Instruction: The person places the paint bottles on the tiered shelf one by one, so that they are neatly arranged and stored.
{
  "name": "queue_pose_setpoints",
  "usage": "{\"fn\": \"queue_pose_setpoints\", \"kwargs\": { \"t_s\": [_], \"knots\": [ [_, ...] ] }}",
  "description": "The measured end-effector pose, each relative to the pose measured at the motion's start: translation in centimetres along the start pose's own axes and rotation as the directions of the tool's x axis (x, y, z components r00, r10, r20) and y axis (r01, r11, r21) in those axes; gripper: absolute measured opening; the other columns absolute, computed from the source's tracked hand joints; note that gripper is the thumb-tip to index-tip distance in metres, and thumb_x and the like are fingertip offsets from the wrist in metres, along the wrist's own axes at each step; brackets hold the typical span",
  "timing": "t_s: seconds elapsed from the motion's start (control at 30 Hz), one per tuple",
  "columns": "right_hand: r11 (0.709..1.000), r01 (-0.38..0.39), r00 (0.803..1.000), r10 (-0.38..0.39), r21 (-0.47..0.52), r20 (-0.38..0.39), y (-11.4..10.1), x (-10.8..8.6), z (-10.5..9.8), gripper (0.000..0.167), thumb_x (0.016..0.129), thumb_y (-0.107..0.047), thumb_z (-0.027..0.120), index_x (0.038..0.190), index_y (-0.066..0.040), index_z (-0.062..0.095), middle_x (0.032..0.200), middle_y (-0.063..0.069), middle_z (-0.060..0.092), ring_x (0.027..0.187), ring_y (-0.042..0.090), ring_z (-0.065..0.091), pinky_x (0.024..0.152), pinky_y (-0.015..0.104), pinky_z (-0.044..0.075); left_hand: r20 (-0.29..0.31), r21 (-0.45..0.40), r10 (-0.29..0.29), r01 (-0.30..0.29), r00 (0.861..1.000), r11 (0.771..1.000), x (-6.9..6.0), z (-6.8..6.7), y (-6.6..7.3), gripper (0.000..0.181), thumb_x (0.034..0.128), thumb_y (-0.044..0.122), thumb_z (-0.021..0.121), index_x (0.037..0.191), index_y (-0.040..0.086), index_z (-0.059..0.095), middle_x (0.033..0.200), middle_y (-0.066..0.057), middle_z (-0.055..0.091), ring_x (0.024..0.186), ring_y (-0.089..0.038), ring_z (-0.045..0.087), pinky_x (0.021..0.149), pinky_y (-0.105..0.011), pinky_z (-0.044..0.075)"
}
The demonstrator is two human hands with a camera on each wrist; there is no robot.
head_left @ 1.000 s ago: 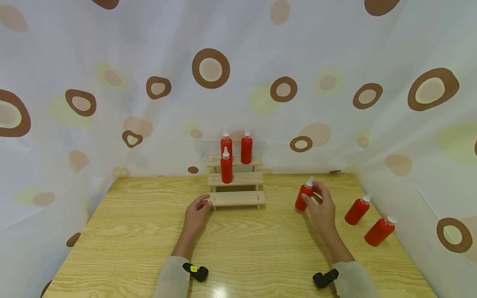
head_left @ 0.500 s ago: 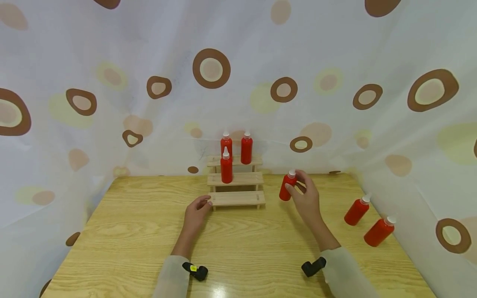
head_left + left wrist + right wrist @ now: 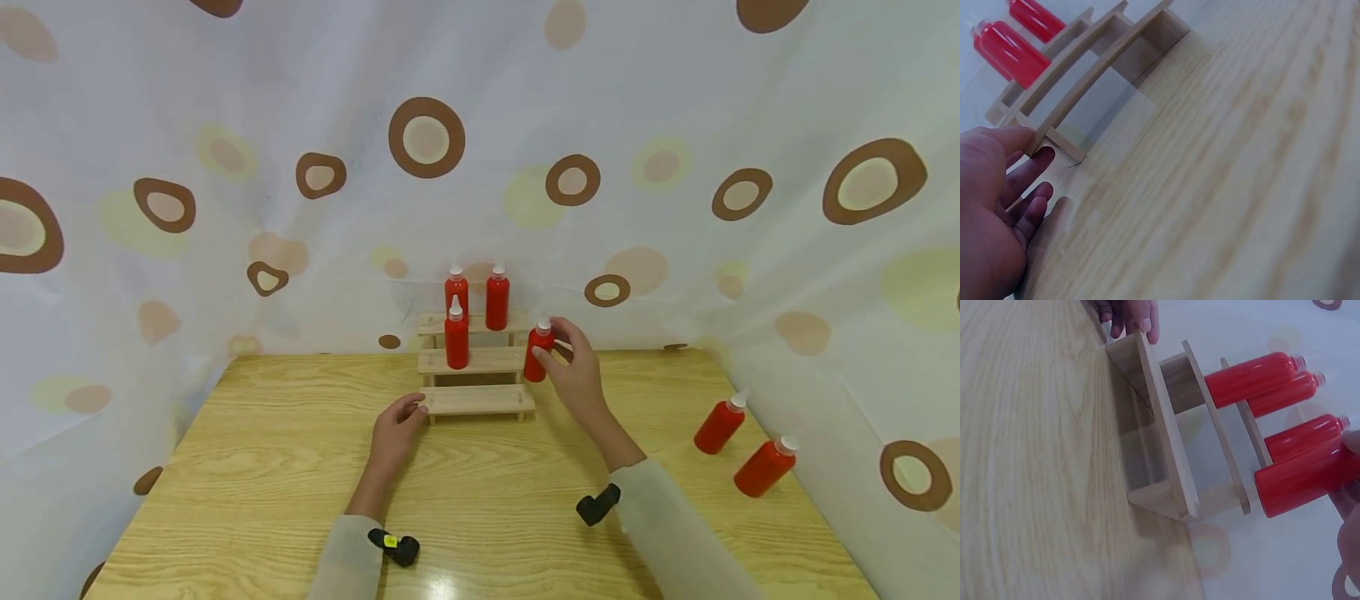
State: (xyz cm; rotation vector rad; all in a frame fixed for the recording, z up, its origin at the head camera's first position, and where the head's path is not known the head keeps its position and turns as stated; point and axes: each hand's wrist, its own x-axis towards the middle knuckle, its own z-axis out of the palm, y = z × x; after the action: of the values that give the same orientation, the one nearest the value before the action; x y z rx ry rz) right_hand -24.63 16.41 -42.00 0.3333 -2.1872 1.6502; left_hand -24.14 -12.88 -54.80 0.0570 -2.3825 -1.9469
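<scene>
My right hand (image 3: 576, 371) grips a red squeeze bottle (image 3: 536, 354) with a white nozzle cap near its top. In the right wrist view that held bottle (image 3: 1304, 478) hangs in the air, slightly tilted, by the right end of the middle step. The three-step wooden display stand (image 3: 480, 402) is at the table's back. My left hand (image 3: 396, 429) holds the left end of its lowest step, thumb above and index finger below in the left wrist view. One red bottle (image 3: 456, 343) stands on the middle step's left; two more, a left bottle (image 3: 455, 288) and a right bottle (image 3: 497, 302), occupy the top step.
Two red bottles, one farther back (image 3: 718, 427) and one nearer (image 3: 763, 468), stand at the right side of the wooden table (image 3: 480, 517). A patterned white curtain (image 3: 480, 208) closes off the back and sides.
Carrying the bottle, my right hand has moved left and farther back, from the table's right half to the stand's right end. The left hand has stayed on the stand.
</scene>
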Motion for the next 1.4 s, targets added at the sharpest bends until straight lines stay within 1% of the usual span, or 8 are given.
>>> {"fn": "queue_pose_setpoints", "kwargs": {
  "t_s": [0.13, 0.23, 0.4, 0.5, 0.67, 0.87, 1.1, 1.4],
  "knots": [
    [1.0, -0.004, 1.0, 0.004, 0.014, 0.007, 1.5, 1.5, 1.3, 0.055, 0.093, -0.003, 0.071, 0.143, 0.002, 0.048, 0.138, 0.024, 0.055, 0.127, 0.035, 0.052, 0.11, 0.048, 0.045, -0.004, -0.002, 0.004, -0.004, 1.0, 1.0, 0.0, 0.0, 0.0, 0.032, 0.0989, 0.025, 0.066, 0.127, 0.011, 0.069, 0.125, -0.017, 0.067, 0.121, -0.029, 0.059, 0.098, -0.041, 0.049],
    [0.999, 0.009, 1.0, -0.009, 0.031, 0.007, 3.0, 2.5, 2.5, 0.055, 0.093, -0.006, 0.072, 0.143, -0.002, 0.049, 0.136, 0.021, 0.056, 0.126, 0.033, 0.053, 0.11, 0.046, 0.046, -0.006, -0.003, 0.002, -0.002, 1.0, 1.0, 0.0, 0.0, 0.0, 0.032, 0.099, 0.025, 0.066, 0.127, 0.011, 0.069, 0.126, -0.017, 0.067, 0.122, -0.029, 0.058, 0.099, -0.042, 0.049],
    [0.999, 0.029, 0.999, -0.03, 0.037, 0.011, 3.8, 3.4, 4.1, 0.054, 0.093, -0.008, 0.073, 0.142, -0.002, 0.05, 0.134, 0.019, 0.057, 0.124, 0.031, 0.055, 0.108, 0.047, 0.048, 0.001, -0.01, 0.006, -0.006, 1.0, 1.0, -0.1, 0.0, 0.0, 0.033, 0.0994, 0.025, 0.066, 0.129, 0.01, 0.068, 0.128, -0.019, 0.066, 0.125, -0.031, 0.057, 0.103, -0.047, 0.048],
    [0.999, 0.028, 0.999, -0.028, 0.028, 0.019, 4.1, 3.6, 5.0, 0.054, 0.094, -0.01, 0.072, 0.142, -0.003, 0.049, 0.135, 0.017, 0.057, 0.125, 0.031, 0.054, 0.108, 0.048, 0.047, 0.006, -0.018, 0.0, 0.0, 1.0, 1.0, -0.1, 0.0, 0.0, 0.034, 0.0993, 0.025, 0.066, 0.129, 0.01, 0.068, 0.129, -0.019, 0.065, 0.125, -0.031, 0.057, 0.104, -0.048, 0.047],
    [0.999, 0.026, 0.999, -0.028, 0.041, 0.032, 4.4, 3.9, 6.1, 0.053, 0.095, -0.013, 0.071, 0.143, -0.009, 0.049, 0.137, 0.014, 0.057, 0.127, 0.03, 0.054, 0.108, 0.047, 0.047, 0.003, -0.025, -0.005, 0.005, 1.0, 1.0, -0.1, 0.0, 0.0, 0.032, 0.0987, 0.025, 0.067, 0.128, 0.012, 0.069, 0.127, -0.016, 0.066, 0.125, -0.029, 0.057, 0.105, -0.047, 0.047],
    [0.999, 0.02, 0.999, -0.022, 0.047, 0.033, 4.3, 4.1, 6.8, 0.052, 0.096, -0.015, 0.07, 0.144, -0.013, 0.05, 0.137, 0.01, 0.056, 0.127, 0.028, 0.054, 0.108, 0.046, 0.048, 0.005, -0.022, 0.001, 0.0, 1.0, 1.0, -0.2, -0.1, 0.1, 0.032, 0.0987, 0.026, 0.066, 0.128, 0.013, 0.069, 0.127, -0.016, 0.067, 0.124, -0.03, 0.058, 0.105, -0.049, 0.047],
    [0.999, 0.02, 0.999, -0.021, 0.039, 0.024, 4.2, 4.1, 7.0, 0.051, 0.097, -0.012, 0.069, 0.144, -0.012, 0.049, 0.139, 0.011, 0.055, 0.127, 0.028, 0.053, 0.108, 0.047, 0.048, 0.016, -0.013, 0.007, -0.006, 1.0, 1.0, 0.0, -0.1, -0.4, 0.032, 0.0987, 0.029, 0.066, 0.128, 0.016, 0.069, 0.127, -0.013, 0.067, 0.125, -0.029, 0.057, 0.106, -0.05, 0.046],
    [0.999, 0.032, 0.999, -0.032, 0.007, 0.019, 4.1, 4.0, 6.9, 0.051, 0.097, -0.013, 0.068, 0.144, -0.012, 0.049, 0.138, 0.011, 0.055, 0.126, 0.028, 0.054, 0.107, 0.047, 0.048, 0.01, -0.025, 0.006, -0.006, 1.0, 1.0, 0.0, -0.1, -0.2, 0.032, 0.0984, 0.028, 0.067, 0.127, 0.015, 0.07, 0.126, -0.013, 0.068, 0.124, -0.029, 0.058, 0.105, -0.049, 0.046]
  ]
}}
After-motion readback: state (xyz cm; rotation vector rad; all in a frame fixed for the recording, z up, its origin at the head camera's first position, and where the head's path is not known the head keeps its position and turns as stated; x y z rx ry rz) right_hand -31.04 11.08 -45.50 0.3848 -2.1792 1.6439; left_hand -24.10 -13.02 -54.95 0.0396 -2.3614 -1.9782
